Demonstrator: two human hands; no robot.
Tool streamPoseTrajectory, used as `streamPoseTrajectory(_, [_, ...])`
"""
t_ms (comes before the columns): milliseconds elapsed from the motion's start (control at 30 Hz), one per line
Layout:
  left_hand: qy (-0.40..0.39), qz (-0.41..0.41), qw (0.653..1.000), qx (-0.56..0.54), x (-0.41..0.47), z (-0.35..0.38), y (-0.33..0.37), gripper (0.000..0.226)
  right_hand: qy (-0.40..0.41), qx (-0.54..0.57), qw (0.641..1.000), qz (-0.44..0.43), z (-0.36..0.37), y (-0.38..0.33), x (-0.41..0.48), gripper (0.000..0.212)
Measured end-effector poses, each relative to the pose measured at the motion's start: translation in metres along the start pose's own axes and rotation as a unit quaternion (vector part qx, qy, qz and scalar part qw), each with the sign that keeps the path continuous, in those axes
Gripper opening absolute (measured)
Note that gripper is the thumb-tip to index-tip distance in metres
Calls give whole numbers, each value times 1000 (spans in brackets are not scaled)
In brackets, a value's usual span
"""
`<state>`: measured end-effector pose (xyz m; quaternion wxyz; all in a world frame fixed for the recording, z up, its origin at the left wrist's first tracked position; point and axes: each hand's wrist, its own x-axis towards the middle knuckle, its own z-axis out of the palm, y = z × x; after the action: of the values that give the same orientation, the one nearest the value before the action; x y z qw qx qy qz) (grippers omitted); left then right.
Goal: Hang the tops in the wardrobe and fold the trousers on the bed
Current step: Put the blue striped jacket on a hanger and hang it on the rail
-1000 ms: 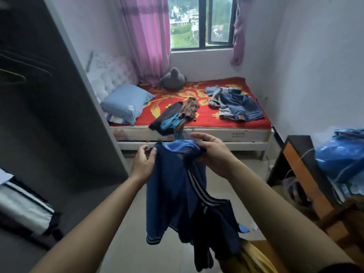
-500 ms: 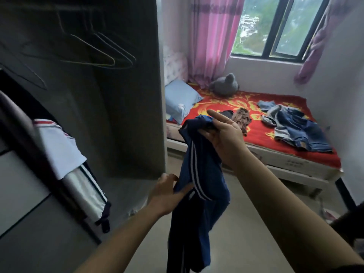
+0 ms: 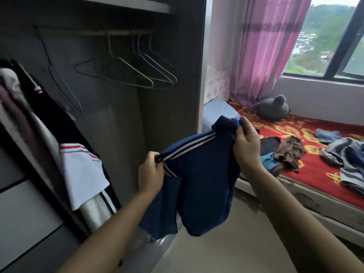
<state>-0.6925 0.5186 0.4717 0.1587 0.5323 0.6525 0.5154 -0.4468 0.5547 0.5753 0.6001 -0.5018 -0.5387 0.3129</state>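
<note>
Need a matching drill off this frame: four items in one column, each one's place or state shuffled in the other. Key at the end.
Things
1. navy striped top
2. wire hangers
3. grey plush toy
4. brown garment

Places or states
A. hanging bare on the wardrobe rail
B. crumpled on the red bedspread, near the bed's front edge
C. gripped by left hand and right hand
D. beside the pink curtain

Pairs: 1-C, 2-A, 3-D, 4-B
</note>
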Motion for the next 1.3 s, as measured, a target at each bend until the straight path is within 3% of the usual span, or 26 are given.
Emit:
streamPoseTrajectory(133, [50,111,992,-18,75,-17,42,16,-82,-109,990,-24,34,37,36,95])
streamPoseTrajectory(233, [-17,120,992,-27,116,-14,84,22,-189,-149,970,28,72,52,67,122])
streamPoseTrajectory(300, [-59,89,994,-37,134,-8,104,20,-212,-140,965,62,96,61,86,102])
streamPoseTrajectory(367, [-64,51,996,-45,145,-3,117,7,-215,-102,970,53,114,71,106,58])
streamPoseTrajectory(433, [-36,38,999,4,151,-6,120,21,-216,-102,971,17,132,78,124,28])
streamPoseTrajectory(467, [-19,37,997,64,153,-10,120,27,-215,-118,969,3,140,79,132,23])
streamPoseTrajectory(600, [37,-6,941,337,154,-35,104,48,-154,-222,959,-80,163,72,158,25])
streamPoseTrajectory(700, [31,-31,933,358,149,-53,81,48,-110,-216,952,-186,181,57,169,17])
streamPoseTrajectory(800, [59,-10,922,383,154,-69,60,51,-121,-168,941,-267,206,37,171,16])
streamPoseTrajectory(900, [107,3,884,456,168,-84,45,50,-138,-119,945,-273,231,16,172,17])
streamPoseTrajectory(1033, [33,-116,870,478,186,-98,31,34,-152,-136,938,-281,262,-3,172,19])
streamPoseTrajectory(1167, [-9,-105,881,461,204,-105,13,23,-137,-121,947,-263,280,-10,178,23])
streamPoseTrajectory(1300, [68,-30,934,349,229,-117,-8,43,-104,-93,964,-224,289,-5,193,20])
